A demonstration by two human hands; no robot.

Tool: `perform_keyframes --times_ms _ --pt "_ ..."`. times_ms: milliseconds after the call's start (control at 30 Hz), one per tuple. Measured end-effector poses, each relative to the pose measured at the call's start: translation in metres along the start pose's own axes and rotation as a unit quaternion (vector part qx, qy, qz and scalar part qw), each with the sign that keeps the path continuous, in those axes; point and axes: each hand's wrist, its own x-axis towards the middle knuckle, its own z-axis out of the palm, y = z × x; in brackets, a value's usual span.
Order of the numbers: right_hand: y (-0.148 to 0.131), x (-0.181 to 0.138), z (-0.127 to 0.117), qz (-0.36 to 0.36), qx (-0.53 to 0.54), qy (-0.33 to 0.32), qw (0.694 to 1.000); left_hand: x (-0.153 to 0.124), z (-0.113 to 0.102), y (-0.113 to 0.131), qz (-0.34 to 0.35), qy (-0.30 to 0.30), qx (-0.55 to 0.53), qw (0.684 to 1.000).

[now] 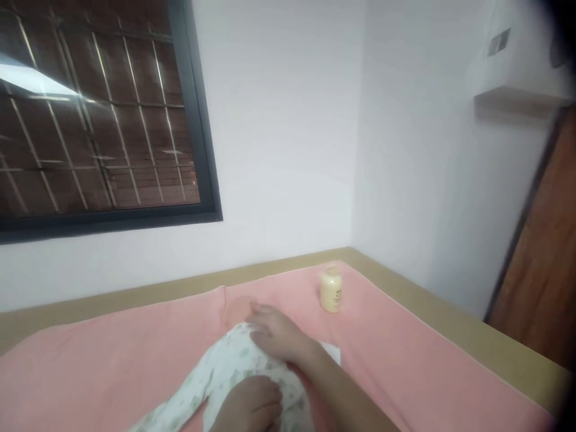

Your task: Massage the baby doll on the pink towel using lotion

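Note:
A small white garment with a faint green print lies on a pink sheet. My right hand rests on the garment's far end, fingers stretched out flat and pressing down. My left hand lies lower on the same garment near the bottom edge of the view, palm down with fingers slightly curled; its fingertips are partly out of sight. A pale yellow bottle stands upright on the sheet, a little beyond and to the right of my right hand.
The pink sheet covers a tan bed or platform set into a corner of white walls. A dark-framed window is on the left wall, a brown door and a shelf on the right.

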Motion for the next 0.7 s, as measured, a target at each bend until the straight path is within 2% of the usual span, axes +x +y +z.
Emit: perform_keyframes --times_ms 100,167,267,333,433,533,667,700 --pt "-0.003 0.009 -0.045 -0.002 -0.001 0.058 0.998 0.005 0.000 0.002 -0.005 -0.013 0.003 1.000" --pt "0.004 0.014 -0.073 -0.016 -0.001 0.117 0.993 0.019 -0.003 0.009 -0.003 -0.010 0.009 1.000" --pt "0.026 0.015 -0.107 -0.022 0.014 0.203 0.979 0.064 -0.016 0.028 0.010 0.008 0.030 0.999" --pt "0.042 0.012 -0.124 0.000 0.045 0.258 0.965 0.102 -0.028 0.044 0.015 0.048 0.078 0.996" --pt "0.060 0.006 -0.143 0.029 0.101 0.316 0.943 0.145 -0.036 0.058 -0.022 0.099 0.132 0.986" --pt "0.073 -0.001 -0.160 0.053 0.127 0.332 0.933 0.152 -0.021 0.061 -0.067 0.069 0.068 0.993" --pt "0.095 -0.012 -0.182 0.102 0.129 0.367 0.915 0.122 0.029 0.071 -0.143 -0.070 -0.032 0.987" --pt "0.101 -0.015 -0.186 0.116 0.124 0.381 0.909 0.117 0.043 0.077 -0.150 -0.087 -0.042 0.984"
